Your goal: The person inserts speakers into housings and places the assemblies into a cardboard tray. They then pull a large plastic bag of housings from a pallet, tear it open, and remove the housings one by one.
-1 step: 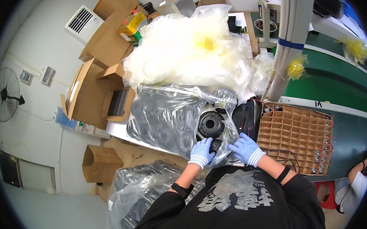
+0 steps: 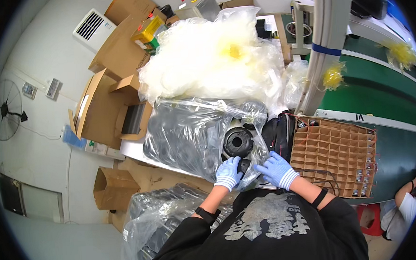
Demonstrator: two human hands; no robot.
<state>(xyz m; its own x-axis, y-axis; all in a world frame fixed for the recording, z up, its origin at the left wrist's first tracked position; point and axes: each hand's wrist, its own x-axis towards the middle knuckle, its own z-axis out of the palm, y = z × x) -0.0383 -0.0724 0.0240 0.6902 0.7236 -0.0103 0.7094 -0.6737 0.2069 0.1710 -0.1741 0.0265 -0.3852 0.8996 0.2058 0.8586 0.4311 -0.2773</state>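
1. Head view, looking down: person in black printed top, both hands in blue gloves, working at a clear plastic bag (image 2: 189,131) full of dark parts on the counter (image 2: 138,151).
2. Left hand (image 2: 228,173): fingers curled, gripping the bag's near edge plus a black part just under it; exact pinch point hidden by the plastic.
3. Right hand (image 2: 277,169): fingers spread a bit, palm down, pressing on the plastic at the bag's open end, just beside the left hand.
4. Black round part (image 2: 238,142): ring-shaped w/ centre hole, sits at the bag mouth, just beyond both hands, wrapped partly by the film. Can't tell if either hand touches it.
5. Cardboard divider tray (image 2: 336,155): grid of cells, right of the hands, on the green belt surface (image 2: 382,90).
6. Heap of pale crumpled plastic bags (image 2: 213,58) behind the clear bag, w/ a yellow spot in the middle.
7. Open cardboard boxes (image 2: 106,107) to the left; another bag of dark parts (image 2: 160,214) low left by the person's left elbow.
8. Second person's arm (image 2: 407,199) at far right edge, well apart.
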